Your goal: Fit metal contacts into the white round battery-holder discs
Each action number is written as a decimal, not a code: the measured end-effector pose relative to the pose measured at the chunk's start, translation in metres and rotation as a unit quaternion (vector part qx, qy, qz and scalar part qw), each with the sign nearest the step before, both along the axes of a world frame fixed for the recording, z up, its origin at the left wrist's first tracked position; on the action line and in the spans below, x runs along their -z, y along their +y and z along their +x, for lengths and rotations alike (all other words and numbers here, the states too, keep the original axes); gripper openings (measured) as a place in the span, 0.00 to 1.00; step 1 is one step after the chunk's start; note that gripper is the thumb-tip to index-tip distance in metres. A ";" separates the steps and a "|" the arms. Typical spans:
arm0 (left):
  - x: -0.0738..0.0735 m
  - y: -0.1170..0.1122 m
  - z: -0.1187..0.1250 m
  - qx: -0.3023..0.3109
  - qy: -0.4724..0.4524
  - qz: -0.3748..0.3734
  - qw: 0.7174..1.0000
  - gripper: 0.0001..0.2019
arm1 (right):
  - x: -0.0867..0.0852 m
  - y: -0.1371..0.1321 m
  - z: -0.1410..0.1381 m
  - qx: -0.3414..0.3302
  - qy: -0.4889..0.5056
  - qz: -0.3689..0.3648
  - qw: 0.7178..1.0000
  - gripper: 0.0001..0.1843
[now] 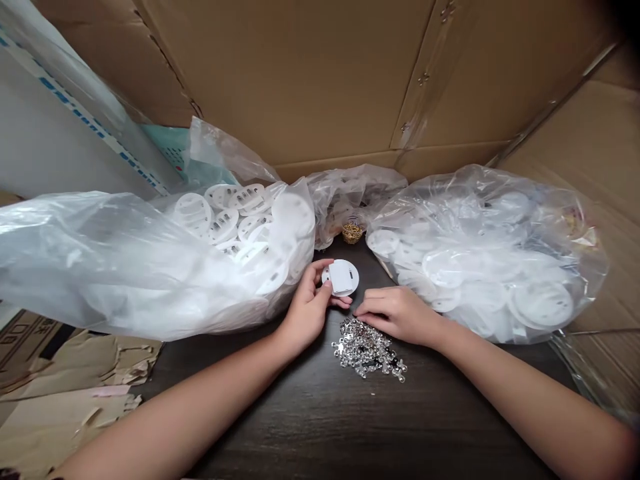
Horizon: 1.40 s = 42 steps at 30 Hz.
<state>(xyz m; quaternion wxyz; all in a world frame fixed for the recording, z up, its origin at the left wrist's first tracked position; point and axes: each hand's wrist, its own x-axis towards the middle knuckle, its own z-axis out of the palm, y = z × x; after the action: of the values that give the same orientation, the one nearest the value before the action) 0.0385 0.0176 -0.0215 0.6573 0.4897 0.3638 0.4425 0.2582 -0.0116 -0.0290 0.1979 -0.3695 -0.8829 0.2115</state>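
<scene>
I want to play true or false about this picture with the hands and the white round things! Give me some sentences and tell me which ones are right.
1. The left hand holds a white disc. True.
2. The right hand holds scissors up in the air. False: it is low over the table, with its fingertips touching a pile of shiny metal bits.
3. The left bag and the right bag are full of red balls. False: both hold white discs.
4. The table is dark. True.
5. Cardboard stands behind the bags. True.
</scene>
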 end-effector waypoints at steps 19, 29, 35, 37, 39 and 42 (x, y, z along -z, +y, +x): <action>0.005 0.017 0.027 0.066 -0.060 -0.033 0.995 0.17 | -0.005 -0.020 -0.020 -0.020 -0.051 -0.021 0.998 0.08; 0.002 0.017 0.017 0.041 0.152 0.241 0.958 0.22 | -0.008 -0.026 -0.024 0.001 -0.075 -0.035 0.997 0.07; 0.002 0.026 0.006 0.066 0.369 0.462 0.804 0.26 | -0.005 -0.029 -0.023 0.024 -0.020 -0.058 0.998 0.07; 0.003 0.027 0.006 0.071 0.387 0.441 0.806 0.28 | -0.003 -0.029 -0.021 0.034 0.017 -0.065 0.997 0.06; 0.002 0.026 0.006 0.058 0.373 0.418 0.826 0.29 | -0.001 -0.029 -0.019 0.050 0.047 -0.060 0.996 0.06; -0.001 0.022 0.007 0.058 0.359 0.416 0.834 0.24 | 0.001 -0.027 -0.016 0.064 0.071 -0.052 0.994 0.06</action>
<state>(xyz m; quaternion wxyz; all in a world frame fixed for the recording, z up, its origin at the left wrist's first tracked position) 0.0453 0.0400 -0.0202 0.2393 0.8615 0.3266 0.3064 0.2420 -0.0388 -0.0303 0.2540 -0.4193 -0.8289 0.2696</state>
